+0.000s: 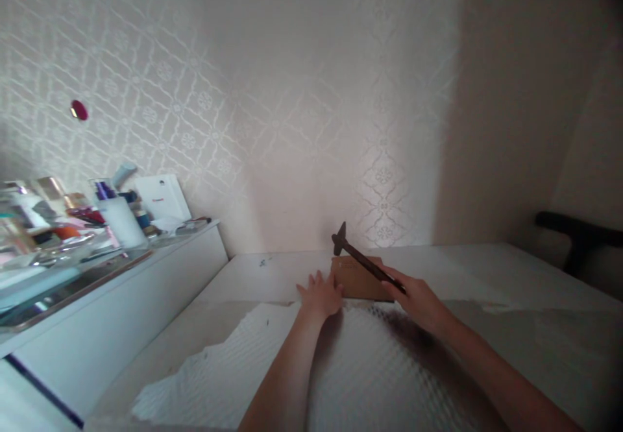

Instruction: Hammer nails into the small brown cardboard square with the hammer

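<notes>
My right hand [413, 296] is wrapped round the handle of a dark hammer [367, 264]. The hammer slants up to the left, its head raised above the far left corner of a flat brown cardboard piece [357, 279]. At the left edge of that piece lies my left hand [321, 294], fingers spread on the white surface and thumb at the cardboard. Whether the thumb presses on it is hard to make out. Under my forearms spreads a white textured sheet [253, 348] with a ragged edge.
To the left stands a white cabinet [121, 302] crowded with bottles and a tray. A white box [163, 197] leans there against the patterned wall [311, 114]. Small dark bits [263, 263] lie on the far white surface. A black bar-shaped object [574, 231] juts in at right.
</notes>
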